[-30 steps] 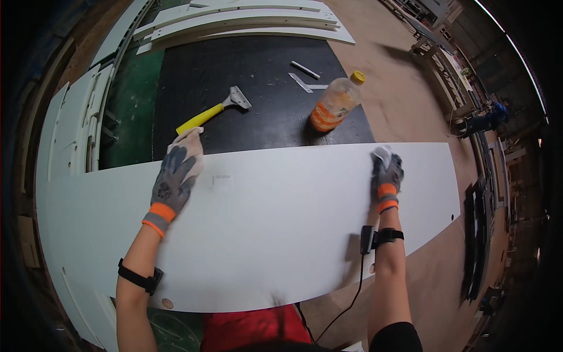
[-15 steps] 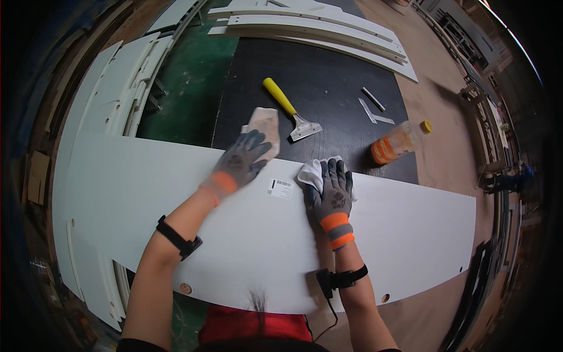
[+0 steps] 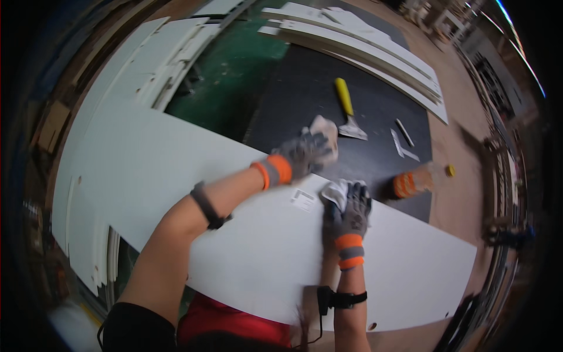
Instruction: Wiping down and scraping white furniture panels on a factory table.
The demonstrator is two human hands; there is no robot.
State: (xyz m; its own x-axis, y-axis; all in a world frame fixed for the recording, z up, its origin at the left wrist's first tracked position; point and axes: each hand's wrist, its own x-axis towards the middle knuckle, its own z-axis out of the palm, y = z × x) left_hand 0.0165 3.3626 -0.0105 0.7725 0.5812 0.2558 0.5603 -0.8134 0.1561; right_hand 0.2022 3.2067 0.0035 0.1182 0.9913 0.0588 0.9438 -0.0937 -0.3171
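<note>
My gloved left hand [image 3: 304,154] is at the far edge of a white panel [image 3: 252,258], its fingers on a beige cloth [image 3: 327,132] just left of a scraper [image 3: 350,122] with a yellow handle. My gloved right hand [image 3: 354,210] holds a white cloth [image 3: 335,192] against the panel's far edge, fingers pointing away from me. Between the hands, a printed label [image 3: 302,200] sticks to the panel. The left fingers are slightly smeared by motion.
On the black tabletop [image 3: 281,100] lie a small square [image 3: 403,146], a short pale stick [image 3: 404,132] and a clear bottle [image 3: 415,180] with orange stripes and a yellow cap. White boards [image 3: 363,50] are stacked at the back; more panels [image 3: 111,105] lie at left.
My left hand has moved right with the beige cloth, nearer the scraper. My right hand stays on the white cloth. The whole view has turned, so the scene appears rotated clockwise.
</note>
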